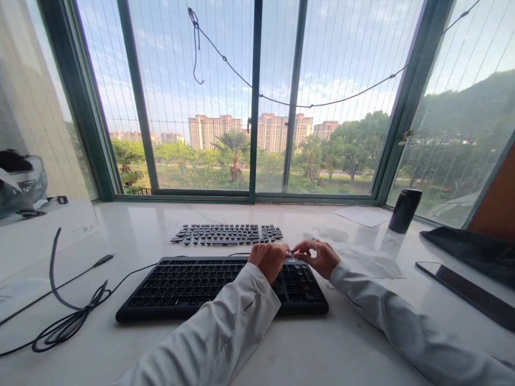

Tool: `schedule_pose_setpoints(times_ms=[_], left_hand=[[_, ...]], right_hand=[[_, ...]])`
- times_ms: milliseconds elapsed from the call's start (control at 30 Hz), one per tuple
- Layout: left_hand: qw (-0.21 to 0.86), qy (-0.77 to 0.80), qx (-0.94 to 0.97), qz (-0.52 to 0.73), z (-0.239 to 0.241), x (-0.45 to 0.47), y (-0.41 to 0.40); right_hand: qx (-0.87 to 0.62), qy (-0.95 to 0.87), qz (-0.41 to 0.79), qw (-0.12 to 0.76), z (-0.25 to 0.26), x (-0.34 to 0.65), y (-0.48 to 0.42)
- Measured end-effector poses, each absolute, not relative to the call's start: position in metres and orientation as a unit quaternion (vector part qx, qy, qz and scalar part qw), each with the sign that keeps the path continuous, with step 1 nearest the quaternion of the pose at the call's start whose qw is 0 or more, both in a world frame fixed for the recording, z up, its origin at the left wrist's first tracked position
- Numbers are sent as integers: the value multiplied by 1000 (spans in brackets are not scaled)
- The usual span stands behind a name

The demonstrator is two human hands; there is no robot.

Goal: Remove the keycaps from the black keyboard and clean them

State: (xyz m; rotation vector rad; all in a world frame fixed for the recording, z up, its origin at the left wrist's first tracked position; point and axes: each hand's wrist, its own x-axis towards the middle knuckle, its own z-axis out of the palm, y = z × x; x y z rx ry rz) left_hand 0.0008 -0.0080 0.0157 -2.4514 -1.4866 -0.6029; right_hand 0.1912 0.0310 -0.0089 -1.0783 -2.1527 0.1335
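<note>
A black keyboard (173, 306) lies on the white surface, much of it showing bare key sockets. Over its upper right part, my left hand (270, 259) and my right hand (319, 256) meet fingertip to fingertip. Between them is a small black keycap (292, 252), pinched from both sides and partly hidden by the fingers. Both hands are closed. Behind the keyboard, loose black keycaps (225, 234) are laid out in rows like a keyboard layout. Dark keys show at the keyboard's right end, beneath my right hand.
At left lie a coiled black cable (72, 327) and a white box (44, 241), with a helmet (22, 182) behind. To the right are crumpled clear plastic (370, 261), a dark can (405, 211), a phone (466, 292) and black cloth (475, 252). Windows stand behind.
</note>
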Motion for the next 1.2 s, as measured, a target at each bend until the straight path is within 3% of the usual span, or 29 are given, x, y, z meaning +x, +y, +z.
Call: schedule_pose_setpoints(times_ms=[333,833,1200], left_hand=[[110,-519,-822,-207,17,1,-9],[118,-409,-894,-137,9,-8,9],[111,-398,-896,-162,10,-9,6]], right_hand=[[-414,-833,45,364,-9,192,31],[-347,-893,11,287,-8,198,36],[-352,-896,31,268,-3,198,32]])
